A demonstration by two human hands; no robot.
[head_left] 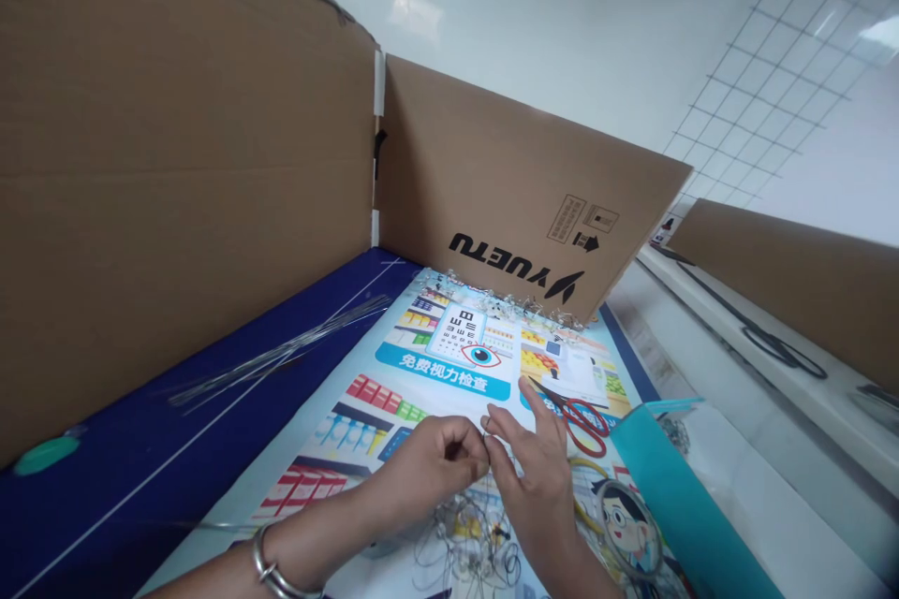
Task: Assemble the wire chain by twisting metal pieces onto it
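In the head view, my left hand [449, 459] is closed in a pinch, thumb against curled fingers, on a thin wire [484, 433]. My right hand [532, 468] meets it fingertip to fingertip, pinching the same wire between thumb and forefinger while its other fingers stretch out. The wire's far end is hidden by the fingers. Below both hands lies a tangle of thin bent wires [478, 547] with small pieces among them. Red-handled scissors [586, 426] rest just beyond my right hand. A ring-shaped coil [628, 529] and a yellow-handled tool [586, 496] lie right of my right wrist.
Cardboard panels stand at the left [183, 112] and back [520, 168]. A bundle of straight wires [281, 351] lies on the dark blue surface [161, 449]. Small wire pieces [506, 307] line the back panel's foot. A teal-edged box [692, 505] stands at the right.
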